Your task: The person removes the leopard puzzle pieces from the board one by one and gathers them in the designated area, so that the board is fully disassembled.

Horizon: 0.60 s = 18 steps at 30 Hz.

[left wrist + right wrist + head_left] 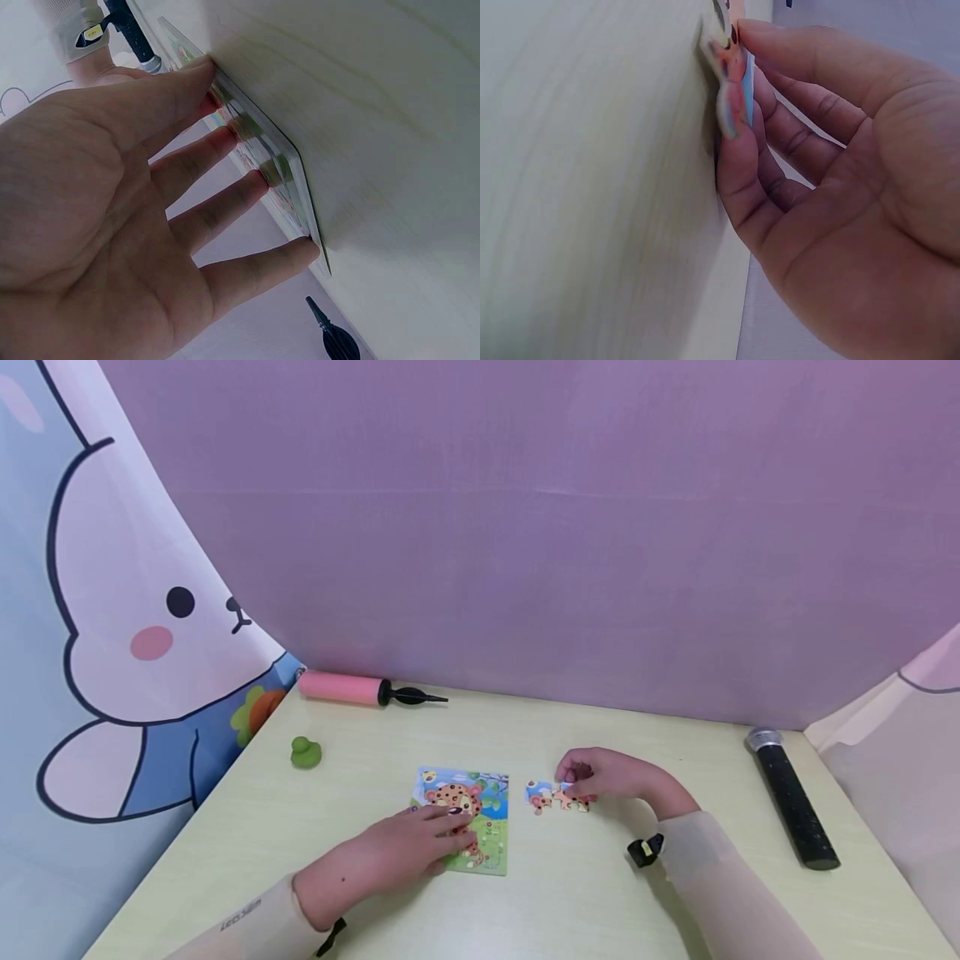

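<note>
A jigsaw puzzle (491, 847) with a spotted leopard on a blue and green picture lies flat on the table. My left hand (397, 852) rests on its left side, fingers spread; in the left wrist view the fingertips and thumb press near the edge of the puzzle board (277, 142). To the right of the board, my right hand (618, 777) pinches a puzzle piece (736, 71) between thumb and curled index finger, close over the tabletop. Another puzzle piece (537, 793) with leopard print lies just left of those fingers.
A pink hand pump (341, 687) with a black nozzle lies along the back edge. The green toy duck (305, 753) sits at the left. On the right lies a black microphone (797, 802). Purple cloth (525, 568) hangs behind the table (570, 893).
</note>
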### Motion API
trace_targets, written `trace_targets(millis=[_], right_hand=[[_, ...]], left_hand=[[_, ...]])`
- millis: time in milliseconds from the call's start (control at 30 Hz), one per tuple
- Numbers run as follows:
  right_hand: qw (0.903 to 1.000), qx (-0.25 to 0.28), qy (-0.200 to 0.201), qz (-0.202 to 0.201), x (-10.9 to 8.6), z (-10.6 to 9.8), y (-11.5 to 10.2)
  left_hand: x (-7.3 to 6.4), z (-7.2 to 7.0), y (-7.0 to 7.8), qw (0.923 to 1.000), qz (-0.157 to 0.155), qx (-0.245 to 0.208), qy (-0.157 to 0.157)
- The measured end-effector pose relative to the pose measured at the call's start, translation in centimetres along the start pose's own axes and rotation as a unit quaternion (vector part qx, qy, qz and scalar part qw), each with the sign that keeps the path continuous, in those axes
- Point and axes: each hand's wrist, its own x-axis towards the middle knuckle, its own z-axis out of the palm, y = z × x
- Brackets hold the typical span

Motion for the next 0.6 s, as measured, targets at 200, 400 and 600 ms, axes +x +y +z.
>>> trace_targets(millis=[200, 400, 600], right_hand=[[1.0, -0.005, 0.003, 0.003, -0.1, 0.0, -0.3], [0.9996, -0.016, 0.01, 0.021, -0.2, 0.1, -0.6], [0.9961, -0.061, 0.054, 0.034, 0.4, 0.4, -1.5]], left_hand=[[-0.1, -0.1, 0.1, 1.0, 0.004, 0.0, 0.007], [-0.2, 0.2, -0.2, 0.9998, 0.012, -0.002, 0.018], [-0.1, 0.4, -0.4, 0.9995, 0.016, 0.013, 0.023]])
